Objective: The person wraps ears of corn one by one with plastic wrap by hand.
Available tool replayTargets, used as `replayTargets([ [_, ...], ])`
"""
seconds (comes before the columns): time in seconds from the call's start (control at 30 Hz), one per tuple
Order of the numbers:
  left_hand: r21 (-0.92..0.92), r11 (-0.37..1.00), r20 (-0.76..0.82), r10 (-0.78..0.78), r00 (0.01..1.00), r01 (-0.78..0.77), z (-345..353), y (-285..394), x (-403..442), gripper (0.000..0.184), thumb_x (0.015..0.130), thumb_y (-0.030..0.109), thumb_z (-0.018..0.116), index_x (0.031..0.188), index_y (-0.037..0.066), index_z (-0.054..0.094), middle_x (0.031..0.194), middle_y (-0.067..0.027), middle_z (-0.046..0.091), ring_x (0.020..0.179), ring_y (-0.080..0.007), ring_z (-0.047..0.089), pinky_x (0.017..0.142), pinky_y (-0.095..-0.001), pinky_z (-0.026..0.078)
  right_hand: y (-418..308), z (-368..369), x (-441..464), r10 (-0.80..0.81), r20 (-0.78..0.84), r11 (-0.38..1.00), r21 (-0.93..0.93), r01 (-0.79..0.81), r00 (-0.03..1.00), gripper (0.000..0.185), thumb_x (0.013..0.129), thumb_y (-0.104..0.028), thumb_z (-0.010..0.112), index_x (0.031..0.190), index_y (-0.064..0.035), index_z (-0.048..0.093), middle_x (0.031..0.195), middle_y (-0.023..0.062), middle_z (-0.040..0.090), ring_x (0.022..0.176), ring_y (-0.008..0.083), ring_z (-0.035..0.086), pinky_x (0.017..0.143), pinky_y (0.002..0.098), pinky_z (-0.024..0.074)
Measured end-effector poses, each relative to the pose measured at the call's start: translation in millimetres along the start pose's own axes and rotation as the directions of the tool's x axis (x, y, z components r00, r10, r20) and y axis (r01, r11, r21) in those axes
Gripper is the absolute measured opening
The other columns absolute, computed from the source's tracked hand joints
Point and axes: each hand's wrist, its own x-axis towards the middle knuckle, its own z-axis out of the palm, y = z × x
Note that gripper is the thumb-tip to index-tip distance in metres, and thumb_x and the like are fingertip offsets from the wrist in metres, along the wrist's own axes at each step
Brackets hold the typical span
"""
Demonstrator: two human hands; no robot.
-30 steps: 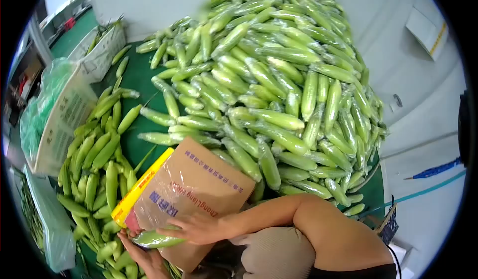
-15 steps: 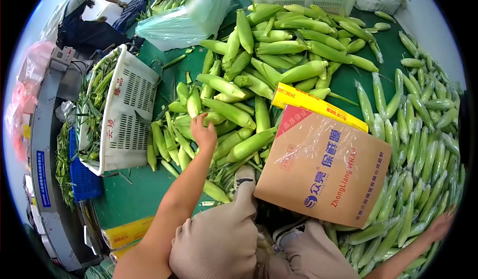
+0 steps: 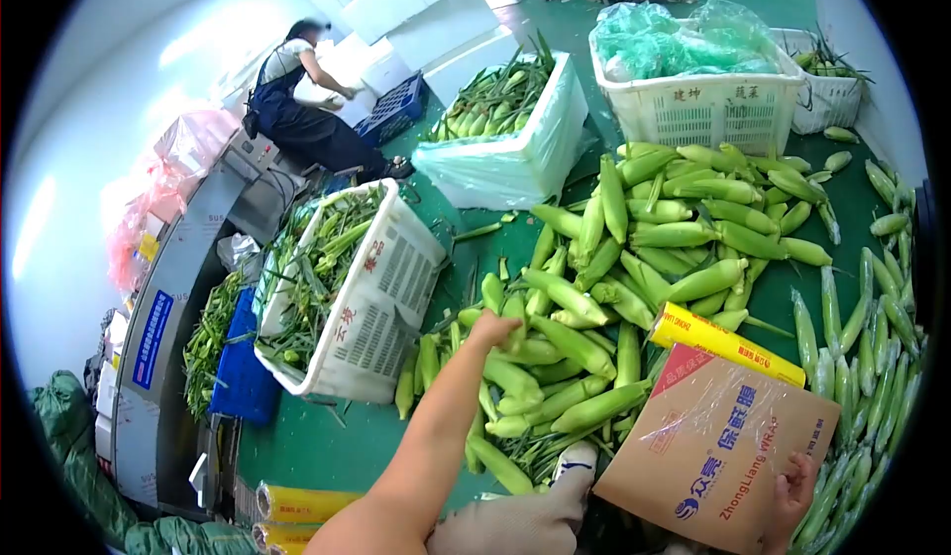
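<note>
A large heap of green, husked ears of corn (image 3: 684,233) lies on the green floor in front of me. My left hand (image 3: 495,330) reaches into its near left part, fingers closed at the lower end of one ear of corn (image 3: 514,307). My right hand (image 3: 792,493) is over the right side of a cardboard box (image 3: 684,456) printed with plastic wrap lettering. Its fingers are loosely bent and apart, with nothing visible in them. A yellow roll of cling film (image 3: 733,345) lies along the box's far edge. Plastic-wrapped ears of corn (image 3: 877,387) cover the floor at right.
A white crate (image 3: 371,302) of husks stands left, beside a blue crate (image 3: 248,367). Behind are a plastic-lined foam box (image 3: 495,173) of corn and a white basket (image 3: 698,109). More yellow rolls (image 3: 302,503) lie at lower left. A co-worker (image 3: 307,109) bends at the back.
My view has turned up and left, so the scene sits lower and further right. My right hand has come in from the wrapped corn to the box. My left hand stays at the heap.
</note>
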Motion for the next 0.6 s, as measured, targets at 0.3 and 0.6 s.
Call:
replayTargets([
  [0.3,-0.873,-0.352,0.084,0.57,0.817,0.336,108,-33,-165,0.063,0.087,0.041,0.058,0.134,-0.001,0.054,0.123,-0.0163,0.064,0.112,-0.0298,0.063,0.106,-0.0519,0.045,-51,18,-18,0.099,0.026,0.984,-0.149,-0.094,0.995,0.04,0.101,-0.02,0.069,0.136,-0.0026,0.061,0.126,0.0105,0.065,0.109,0.0248,0.062,0.097,0.0375,0.0504],
  [0.6,-0.87,0.458,0.229,0.701,0.675,-0.181,112,80,-216,0.063,0.072,0.022,0.072,0.128,-0.001,0.054,0.113,-0.0188,0.068,0.108,-0.0348,0.069,0.094,-0.0509,0.058,-45,-37,9,-0.018,0.261,0.699,-0.687,0.199,0.965,0.076,0.078,-0.016,0.079,0.148,-0.0133,0.051,0.135,0.0178,0.055,0.128,0.0382,0.051,0.11,0.0449,0.0421],
])
